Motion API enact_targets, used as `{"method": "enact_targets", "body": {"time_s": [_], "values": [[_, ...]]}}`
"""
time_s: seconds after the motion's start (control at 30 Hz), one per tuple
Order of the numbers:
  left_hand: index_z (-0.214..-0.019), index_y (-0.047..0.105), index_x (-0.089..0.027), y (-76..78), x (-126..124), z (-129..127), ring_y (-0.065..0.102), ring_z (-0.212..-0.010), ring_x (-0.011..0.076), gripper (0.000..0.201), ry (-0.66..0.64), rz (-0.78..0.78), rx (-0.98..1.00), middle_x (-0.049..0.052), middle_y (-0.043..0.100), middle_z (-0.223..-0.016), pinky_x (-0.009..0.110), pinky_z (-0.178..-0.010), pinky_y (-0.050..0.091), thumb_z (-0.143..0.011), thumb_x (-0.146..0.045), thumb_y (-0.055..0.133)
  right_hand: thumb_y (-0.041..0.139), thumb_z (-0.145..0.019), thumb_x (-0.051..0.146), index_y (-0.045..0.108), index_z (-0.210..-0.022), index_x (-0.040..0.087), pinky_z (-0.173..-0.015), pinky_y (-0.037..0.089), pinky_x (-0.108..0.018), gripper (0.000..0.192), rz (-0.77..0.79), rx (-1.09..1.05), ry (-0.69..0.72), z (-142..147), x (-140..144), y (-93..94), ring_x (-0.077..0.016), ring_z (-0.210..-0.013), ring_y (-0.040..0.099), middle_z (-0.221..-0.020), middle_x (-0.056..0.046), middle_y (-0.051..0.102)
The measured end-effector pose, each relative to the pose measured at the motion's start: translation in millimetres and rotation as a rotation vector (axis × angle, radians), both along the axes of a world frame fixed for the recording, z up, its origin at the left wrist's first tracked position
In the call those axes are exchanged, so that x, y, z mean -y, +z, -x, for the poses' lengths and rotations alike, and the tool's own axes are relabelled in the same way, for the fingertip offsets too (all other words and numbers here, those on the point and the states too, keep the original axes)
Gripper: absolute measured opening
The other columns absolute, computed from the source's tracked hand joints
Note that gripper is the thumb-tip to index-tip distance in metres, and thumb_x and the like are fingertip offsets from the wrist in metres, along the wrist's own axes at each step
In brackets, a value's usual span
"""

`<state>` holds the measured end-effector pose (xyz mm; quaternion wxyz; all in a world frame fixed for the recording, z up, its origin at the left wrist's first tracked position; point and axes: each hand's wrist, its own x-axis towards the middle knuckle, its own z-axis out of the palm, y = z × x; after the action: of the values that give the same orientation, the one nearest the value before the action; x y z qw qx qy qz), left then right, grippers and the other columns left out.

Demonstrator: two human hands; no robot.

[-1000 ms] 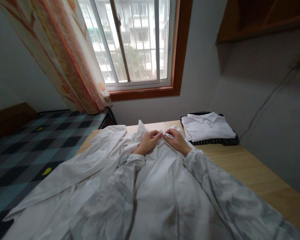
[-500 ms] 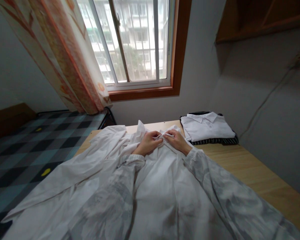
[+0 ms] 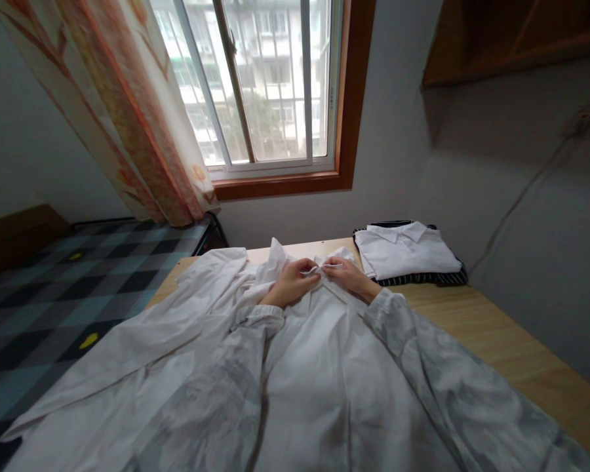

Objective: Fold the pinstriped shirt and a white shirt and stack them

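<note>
A white shirt (image 3: 319, 367) lies spread front-up on a wooden table (image 3: 476, 328), its collar at the far end. My left hand (image 3: 293, 283) and my right hand (image 3: 348, 275) meet at the collar (image 3: 324, 263), each pinching one side of the shirt's front opening just below it. The fingertips nearly touch. Both arms are in grey patterned sleeves that lie over the shirt. One shirt sleeve (image 3: 142, 341) trails off to the left.
A folded white shirt (image 3: 406, 248) rests on a dark striped garment (image 3: 432, 278) at the table's far right corner. A bed with a checked cover (image 3: 54, 288) stands on the left. Window (image 3: 260, 85) and curtain (image 3: 128, 111) behind; a wall on the right.
Both hands stay at the collar. The right hand has shifted slightly up and left, and the fingers have closed tighter on the fabric.
</note>
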<state>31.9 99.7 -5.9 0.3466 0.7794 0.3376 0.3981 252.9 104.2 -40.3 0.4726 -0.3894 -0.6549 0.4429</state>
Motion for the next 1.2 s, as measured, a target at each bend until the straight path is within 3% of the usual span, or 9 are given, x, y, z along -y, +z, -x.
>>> {"method": "enact_targets", "body": {"time_s": [0.33,0.7,0.9,1.2], "values": [[-0.099,0.077,-0.017,-0.6,1,0,0.07,-0.088,0.0197,0.024,-0.023,-0.022,0.028,0.005,0.079,-0.096,0.033,-0.087,0.055,-0.089,-0.039,0.079,0.079,-0.076,0.051,0.066,-0.093,0.024,-0.072,0.049,-0.033,0.034,0.061,-0.056,0.008,0,0,3.5,-0.0193,-0.077,0.06,-0.085,-0.001,0.069],[-0.098,0.076,-0.017,-1.0,-1,0,0.067,-0.084,0.0182,0.031,0.011,0.047,0.056,0.004,0.078,-0.093,0.03,-0.08,0.054,-0.086,-0.045,0.084,0.073,-0.097,0.047,0.068,-0.103,0.023,-0.087,0.053,-0.035,0.025,-0.236,0.041,-0.051,2,17,7.9,-0.0218,-0.092,0.065,-0.097,-0.004,0.07],[-0.099,0.077,-0.018,-2.4,-3,-1,0.068,-0.086,0.0184,0.035,0.025,0.074,0.118,0.003,0.077,-0.093,0.03,-0.082,0.055,-0.083,-0.048,0.088,0.073,-0.099,0.054,0.07,-0.106,0.023,-0.087,0.055,-0.036,0.032,-0.247,0.004,-0.069,2,17,5.5,-0.0227,-0.093,0.067,-0.097,-0.005,0.073],[-0.094,0.073,-0.018,-2.6,1,-5,0.068,-0.085,0.0182,0.02,0.024,-0.014,0.122,0.005,0.076,-0.093,0.029,-0.078,0.054,-0.088,-0.036,0.079,0.074,-0.099,0.061,0.079,-0.106,0.023,-0.095,0.057,-0.04,0.038,-0.296,0.098,-0.1,2,18,7.0,-0.0276,-0.103,0.072,-0.106,-0.009,0.08]]}}
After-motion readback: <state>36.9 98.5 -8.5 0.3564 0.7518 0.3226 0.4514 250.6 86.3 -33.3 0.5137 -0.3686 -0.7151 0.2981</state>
